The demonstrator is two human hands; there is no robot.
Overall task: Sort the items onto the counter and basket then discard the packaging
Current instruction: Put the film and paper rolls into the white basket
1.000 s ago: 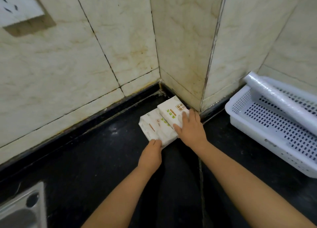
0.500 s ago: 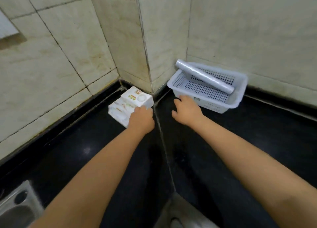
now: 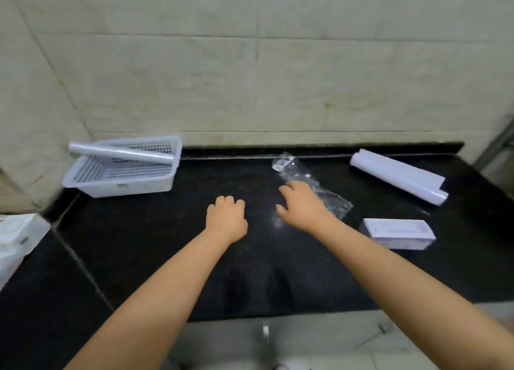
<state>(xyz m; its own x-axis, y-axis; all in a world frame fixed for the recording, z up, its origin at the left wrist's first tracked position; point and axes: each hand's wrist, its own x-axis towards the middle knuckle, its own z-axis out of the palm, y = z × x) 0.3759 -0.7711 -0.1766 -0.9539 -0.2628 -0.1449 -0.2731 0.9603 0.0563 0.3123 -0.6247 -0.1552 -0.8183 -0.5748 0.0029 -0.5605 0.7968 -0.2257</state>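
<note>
A crumpled clear plastic wrapper lies on the black counter, right of centre. My right hand hovers at its near left side, fingers spread, with the fingertips touching or just over it. My left hand is loosely curled over bare counter and holds nothing. A white perforated basket stands at the back left with a clear film roll resting across its rim. A white roll lies at the back right. In front of it sits a small white box. Tissue packs show at the left edge.
Tiled walls close the counter at the back and left. The counter's front edge runs below my forearms, with a pale floor beneath. A metal frame shows at the far right.
The view has swung right, away from the corner with the tissue packs. Both hands left the packs and moved right along the counter; my right hand now reaches the plastic wrapper.
</note>
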